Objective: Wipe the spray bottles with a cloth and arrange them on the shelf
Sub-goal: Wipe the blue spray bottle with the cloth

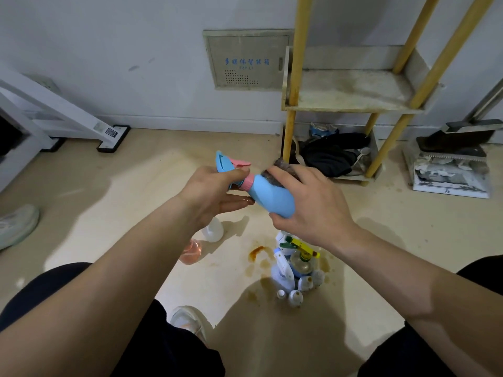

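A blue spray bottle (275,195) with a pink collar and a blue-and-pink trigger head lies tilted in the air between my hands. My left hand (209,194) grips it at the neck and trigger. My right hand (307,202) wraps a grey-brown cloth (275,170) around the bottle's body, thumb under the base. On the floor below stand a cluster of small spray bottles (296,268), a clear white bottle (213,229) and a pink bottle (190,251), the last two partly hidden by my left forearm. The shelf (351,91) with yellow posts stands at the upper right.
The shelf's lower tier holds dark clothing (332,155). A dustpan with a brush (451,159) sits at the far right. Brown spill stains (257,251) mark the floor. A white rack's feet (111,137) stand at the left wall, and a shoe (16,224) lies at the left edge.
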Tool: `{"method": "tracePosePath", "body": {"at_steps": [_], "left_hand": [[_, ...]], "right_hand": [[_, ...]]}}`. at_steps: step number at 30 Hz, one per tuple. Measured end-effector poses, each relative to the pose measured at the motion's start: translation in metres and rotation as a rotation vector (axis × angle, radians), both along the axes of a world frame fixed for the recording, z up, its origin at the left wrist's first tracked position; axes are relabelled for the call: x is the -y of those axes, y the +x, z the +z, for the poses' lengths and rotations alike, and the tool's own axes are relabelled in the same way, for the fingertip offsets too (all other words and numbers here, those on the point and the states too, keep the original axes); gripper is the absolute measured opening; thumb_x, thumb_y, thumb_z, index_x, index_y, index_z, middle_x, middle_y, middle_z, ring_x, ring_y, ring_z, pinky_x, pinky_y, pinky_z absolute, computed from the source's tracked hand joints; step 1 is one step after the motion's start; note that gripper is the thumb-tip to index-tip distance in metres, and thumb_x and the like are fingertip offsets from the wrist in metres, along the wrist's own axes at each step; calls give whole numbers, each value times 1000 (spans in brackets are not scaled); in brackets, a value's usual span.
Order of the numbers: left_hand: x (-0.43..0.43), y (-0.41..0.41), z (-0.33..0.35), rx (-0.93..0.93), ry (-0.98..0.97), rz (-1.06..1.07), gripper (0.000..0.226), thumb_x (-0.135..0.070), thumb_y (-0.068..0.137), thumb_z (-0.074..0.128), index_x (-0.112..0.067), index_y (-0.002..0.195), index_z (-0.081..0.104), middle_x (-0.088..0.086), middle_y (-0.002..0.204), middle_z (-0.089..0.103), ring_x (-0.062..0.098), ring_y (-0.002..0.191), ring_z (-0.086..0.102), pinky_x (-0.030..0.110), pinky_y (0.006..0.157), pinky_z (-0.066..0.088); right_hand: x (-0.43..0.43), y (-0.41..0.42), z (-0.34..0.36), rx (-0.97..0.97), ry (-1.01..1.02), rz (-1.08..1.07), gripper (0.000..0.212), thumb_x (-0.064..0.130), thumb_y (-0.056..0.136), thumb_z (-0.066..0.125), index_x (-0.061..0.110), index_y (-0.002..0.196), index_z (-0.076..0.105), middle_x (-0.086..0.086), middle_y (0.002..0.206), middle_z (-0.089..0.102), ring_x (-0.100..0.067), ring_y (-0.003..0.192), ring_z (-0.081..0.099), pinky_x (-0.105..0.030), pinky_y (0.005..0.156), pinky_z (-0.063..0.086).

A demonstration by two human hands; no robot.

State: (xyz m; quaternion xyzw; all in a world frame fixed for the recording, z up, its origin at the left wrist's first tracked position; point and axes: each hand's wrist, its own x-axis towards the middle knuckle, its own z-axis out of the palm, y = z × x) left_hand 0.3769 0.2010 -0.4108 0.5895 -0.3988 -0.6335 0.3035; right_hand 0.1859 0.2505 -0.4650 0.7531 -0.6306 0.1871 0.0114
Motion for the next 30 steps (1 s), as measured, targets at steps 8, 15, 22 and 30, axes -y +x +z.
{"method": "tracePosePath", "body": {"at_steps": [8, 15, 22, 30], "left_hand": [[6, 3, -4, -101, -57, 155, 23, -6, 94, 67, 7, 112, 63, 21, 108, 69, 36, 84, 76, 37, 74, 64], [6, -6, -15, -114, -116, 266, 29, -9, 96, 66, 6, 120, 60, 17, 100, 71, 32, 84, 76, 40, 79, 63], [6, -13, -20, -207, -146, 229, 21, -8, 97, 63, 8, 111, 61, 16, 96, 70, 33, 91, 73, 45, 85, 61], [-1, -13, -20, -169, -233, 69, 12, -4, 98, 60, -4, 107, 67, 19, 118, 69, 28, 110, 70, 32, 90, 60]], "right_hand": [[15, -25, -3, 466, 266, -61, 71, 63, 87, 43, 34, 151, 36, 6, 144, 46, -18, 128, 46, -33, 97, 42], [-7, 7, 5, 86, 139, 67, 66, 43, 99, 34, 22, 159, 18, -5, 162, 29, -23, 152, 19, -44, 123, 22], [-14, 24, -9, -30, -91, 125, 68, 20, 91, 55, 18, 155, 31, -8, 156, 40, -27, 150, 27, -47, 122, 26], [6, -10, -2, 258, 176, -81, 65, 34, 97, 53, 23, 156, 28, -2, 155, 37, -25, 140, 32, -34, 116, 25]]}}
